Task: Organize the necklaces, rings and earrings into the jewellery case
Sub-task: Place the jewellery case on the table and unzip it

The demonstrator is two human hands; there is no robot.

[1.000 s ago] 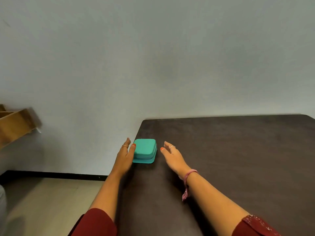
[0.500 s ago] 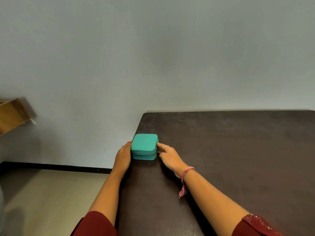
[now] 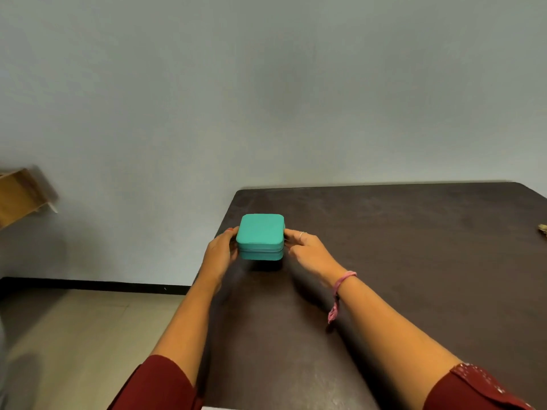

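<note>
Both hands are now gripping the teal jewellery case (image 3: pixel 260 235) from its two sides; a sec ago they were only reaching toward it, w/ the case lying flat on the table's far-left corner. Now it's looking raised a bit off the dark table (image 3: pixel 384 276), shadow sitting under it, & it's nearer the person than before. Left hand (image 3: pixel 220 253) is curling its fingers round the case's left side, thumb near the top edge. Right hand (image 3: pixel 307 250) is pinching the right side w/ fingers and thumb, a ring on one finger. Case is zipped closed, lid on.

Meaning for the task, as I read it: setup stage only — case is being brought closer to open it. Nothing's sorted in yet.

Count: 1 case, 2 hands, 1 pink wristband (image 3: pixel 340 284) on the right wrist. At the table's far-right edge 1 small pale clump (image 3: pixel 543 232) is showing, poss. some of the jewellery, too small & cut off to tell. No necklaces, rings or earrings clearly in view otherwise. Wooden shelf (image 3: pixel 20 196) on the wall at left, blurred.
</note>
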